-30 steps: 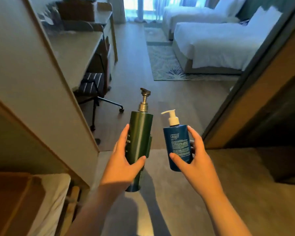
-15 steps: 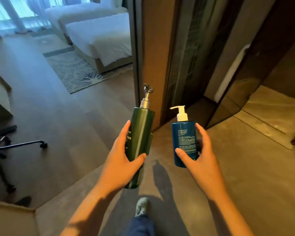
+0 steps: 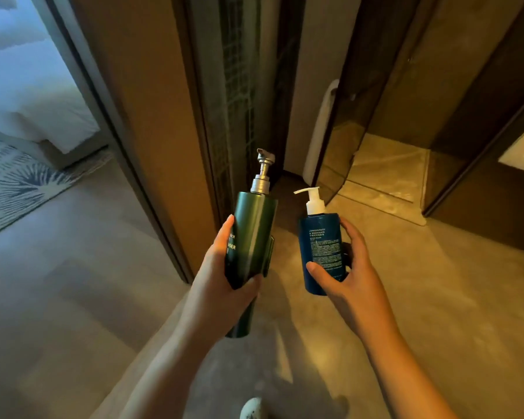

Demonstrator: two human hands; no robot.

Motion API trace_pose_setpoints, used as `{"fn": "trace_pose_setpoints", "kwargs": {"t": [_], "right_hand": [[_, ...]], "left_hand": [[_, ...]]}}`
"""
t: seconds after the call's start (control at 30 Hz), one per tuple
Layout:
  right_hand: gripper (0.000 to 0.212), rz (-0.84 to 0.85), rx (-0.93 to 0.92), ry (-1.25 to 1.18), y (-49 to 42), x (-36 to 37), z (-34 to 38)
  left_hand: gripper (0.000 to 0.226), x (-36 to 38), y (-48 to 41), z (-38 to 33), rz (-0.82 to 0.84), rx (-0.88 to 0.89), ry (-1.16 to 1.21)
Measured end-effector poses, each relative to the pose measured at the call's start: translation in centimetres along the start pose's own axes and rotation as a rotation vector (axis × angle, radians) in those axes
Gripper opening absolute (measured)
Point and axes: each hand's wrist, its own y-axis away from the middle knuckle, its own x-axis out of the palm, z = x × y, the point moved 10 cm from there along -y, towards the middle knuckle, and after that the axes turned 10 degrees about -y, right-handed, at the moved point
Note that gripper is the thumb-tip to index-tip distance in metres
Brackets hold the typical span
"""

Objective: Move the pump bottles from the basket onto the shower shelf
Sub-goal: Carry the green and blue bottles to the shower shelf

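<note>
Two pump bottles in the air, shower dead ahead

The left hand (image 3: 224,285) has its fingers (image 3: 226,237) wrapped round the tall green pump bottle (image 3: 251,237), and the right hand (image 3: 345,276) is grasping the shorter blue pump bottle (image 3: 324,249). Both bottles are upright, side by side and apart. The shower shelf isn't in view yet. The smart play is to keep both bottles vertical with the pump heads clear of each other and of the glass shower panel (image 3: 339,131), then pass through the gap one bottle at a time. Compared with half a second back, the view has swung right. The bed (image 3: 28,95) and rug (image 3: 22,182) have slid to the left edge, the office chair has dropped out, the shower floor (image 3: 384,164) sits nearer centre, and the grips haven't changed.
</note>
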Motion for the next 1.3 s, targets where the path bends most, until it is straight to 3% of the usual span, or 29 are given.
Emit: {"fn": "trace_pose_setpoints", "kwargs": {"t": [0.27,0.67,0.97,1.3], "right_hand": [[0.081,-0.179,0.081,-0.016,-4.3,-6.6,-3.4],[0.079,-0.437,0.100,0.005,-12.7,-26.8,-8.8],[0.079,-0.477,0.086,0.038,-21.6,-41.9,-10.6],[0.082,-0.463,0.138,0.029,-30.3,-48.0,-15.0]], "left_hand": [[0.098,8.9,-8.9,-2.7,0.196,0.064,-0.006],[0.098,27.6,-20.7,-14.4,0.369,0.199,0.049],[0.098,40.3,-28.9,-24.1,0.405,0.187,0.147],[0.097,48.4,-37.7,-25.6,0.407,0.142,0.085]]}}
